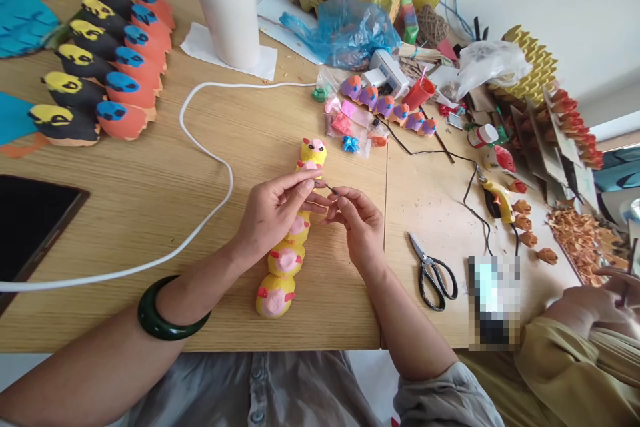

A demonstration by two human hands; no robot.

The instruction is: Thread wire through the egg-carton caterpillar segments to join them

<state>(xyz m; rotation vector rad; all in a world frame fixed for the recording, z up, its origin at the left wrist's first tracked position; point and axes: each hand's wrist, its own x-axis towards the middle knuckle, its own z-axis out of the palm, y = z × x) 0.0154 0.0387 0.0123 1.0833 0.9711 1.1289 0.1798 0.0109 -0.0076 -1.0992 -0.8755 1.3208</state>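
As it lay on the table (pixel 345 307), the yellow-and-pink egg-cup row (pixel 287 260) passed under the left hand (pixel 273 207), both ends uncovered | right hand (pixel 364 223), just right of the row, pinched a dark sliver (pixel 329 189) | left thumb and fingers stood narrow by the sliver; whether they gripped it, I could not tell

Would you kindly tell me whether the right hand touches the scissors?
Apart: the head view shows wooden tabletop between the right hand and the black-handled scissors.
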